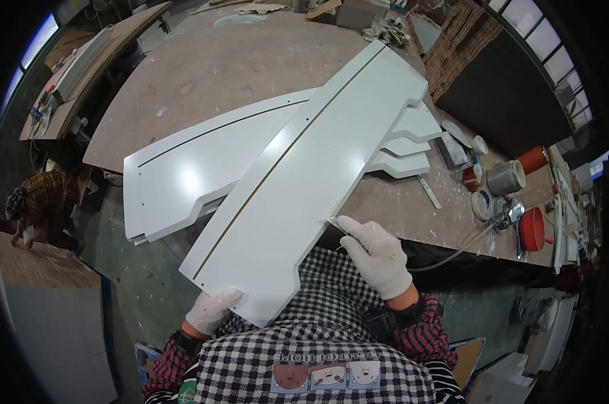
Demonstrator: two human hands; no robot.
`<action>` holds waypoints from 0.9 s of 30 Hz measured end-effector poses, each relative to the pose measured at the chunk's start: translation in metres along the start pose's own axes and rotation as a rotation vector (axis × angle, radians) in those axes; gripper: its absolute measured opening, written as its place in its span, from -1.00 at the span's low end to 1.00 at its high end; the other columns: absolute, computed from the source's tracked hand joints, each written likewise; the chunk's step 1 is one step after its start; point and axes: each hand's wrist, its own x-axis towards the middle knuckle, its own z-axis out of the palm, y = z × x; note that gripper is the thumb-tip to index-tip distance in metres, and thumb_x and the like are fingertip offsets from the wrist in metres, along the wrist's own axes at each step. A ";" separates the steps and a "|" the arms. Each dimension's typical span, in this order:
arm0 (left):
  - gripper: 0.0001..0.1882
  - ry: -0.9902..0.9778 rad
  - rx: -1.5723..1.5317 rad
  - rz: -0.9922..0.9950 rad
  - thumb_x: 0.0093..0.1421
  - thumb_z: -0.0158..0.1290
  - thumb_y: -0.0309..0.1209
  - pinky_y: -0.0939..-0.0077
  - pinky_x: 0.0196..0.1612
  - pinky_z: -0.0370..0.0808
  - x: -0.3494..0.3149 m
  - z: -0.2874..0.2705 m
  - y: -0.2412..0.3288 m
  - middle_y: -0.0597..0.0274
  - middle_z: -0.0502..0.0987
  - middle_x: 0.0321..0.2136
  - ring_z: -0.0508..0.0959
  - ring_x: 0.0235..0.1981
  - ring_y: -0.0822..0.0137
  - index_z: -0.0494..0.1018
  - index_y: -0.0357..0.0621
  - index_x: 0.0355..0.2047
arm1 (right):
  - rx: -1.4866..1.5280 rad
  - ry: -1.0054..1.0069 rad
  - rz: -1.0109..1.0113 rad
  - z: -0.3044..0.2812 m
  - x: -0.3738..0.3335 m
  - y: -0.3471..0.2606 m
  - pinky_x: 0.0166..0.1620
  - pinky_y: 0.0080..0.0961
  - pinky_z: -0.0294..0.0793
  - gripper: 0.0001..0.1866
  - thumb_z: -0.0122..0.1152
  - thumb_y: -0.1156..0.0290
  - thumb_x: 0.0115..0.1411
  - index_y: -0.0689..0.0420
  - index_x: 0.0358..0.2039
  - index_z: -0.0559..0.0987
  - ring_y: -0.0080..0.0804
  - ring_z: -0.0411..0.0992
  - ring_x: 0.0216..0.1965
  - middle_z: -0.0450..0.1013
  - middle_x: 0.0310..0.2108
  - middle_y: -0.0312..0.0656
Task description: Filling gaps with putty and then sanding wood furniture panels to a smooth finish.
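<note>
A long white panel point(298, 168) with a dark groove lies slantwise across other white panels, its near end sticking out over the table edge towards me. My left hand point(212, 311), in a white glove, grips the corner of that near end, thumb on top. My right hand point(377, 254), also gloved, is at the panel's right edge. A small pale thing shows at its fingertips, too small to name. Under the long panel, a second grooved white panel point(176, 161) reaches out to the left, and several notched white panel ends point(409, 145) stick out on the right.
The panels rest on a large dusty table point(244, 54). On its right stand a grey can point(505, 178), a red bowl point(533, 229), a tape roll point(481, 203) and a spray gun point(508, 214) with a hose. A person point(45, 209) bends over boards at the far left.
</note>
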 end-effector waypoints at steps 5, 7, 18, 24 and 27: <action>-0.64 0.007 -0.006 0.001 0.14 0.13 -0.41 0.48 -0.11 0.45 0.000 0.000 -0.001 0.22 0.52 -0.21 0.51 -0.21 0.38 0.41 -0.26 -0.06 | 0.043 0.044 0.056 -0.003 0.000 0.000 -0.37 -0.44 0.44 -0.65 0.24 0.41 0.09 -0.03 -0.07 0.56 -0.27 0.44 -0.47 0.41 -0.50 -0.15; -0.64 -0.001 0.006 -0.006 0.14 0.13 -0.41 0.47 -0.12 0.46 -0.001 0.003 0.002 0.21 0.52 -0.21 0.52 -0.21 0.38 0.40 -0.27 -0.06 | 0.036 0.043 0.065 -0.008 0.001 0.000 -0.35 -0.46 0.43 -0.67 0.22 0.43 0.10 0.03 -0.07 0.55 -0.29 0.44 -0.45 0.42 -0.48 -0.14; -0.73 0.016 -0.055 -0.025 0.18 0.07 -0.47 0.46 -0.12 0.48 -0.001 -0.005 -0.007 0.18 0.54 -0.22 0.54 -0.23 0.36 0.43 -0.31 -0.11 | -0.016 0.109 0.160 -0.010 0.001 0.014 -0.35 -0.44 0.42 -0.66 0.21 0.38 0.12 -0.04 -0.04 0.54 -0.30 0.40 -0.47 0.39 -0.49 -0.18; -0.68 -0.007 -0.027 -0.005 0.19 0.06 -0.46 0.44 -0.11 0.49 0.001 -0.007 -0.008 0.16 0.52 -0.18 0.54 -0.20 0.34 0.38 -0.31 -0.05 | -0.023 0.098 0.116 -0.005 0.011 0.011 -0.34 -0.44 0.43 -0.65 0.21 0.36 0.12 -0.06 -0.03 0.53 -0.29 0.41 -0.46 0.39 -0.49 -0.17; -0.68 0.027 -0.005 -0.035 0.20 0.05 -0.45 0.44 -0.11 0.49 0.000 -0.004 -0.006 0.15 0.52 -0.17 0.54 -0.20 0.34 0.39 -0.31 -0.05 | -0.050 0.080 0.104 -0.003 0.015 0.012 -0.35 -0.43 0.44 -0.63 0.21 0.37 0.12 -0.07 -0.02 0.52 -0.28 0.42 -0.46 0.39 -0.49 -0.17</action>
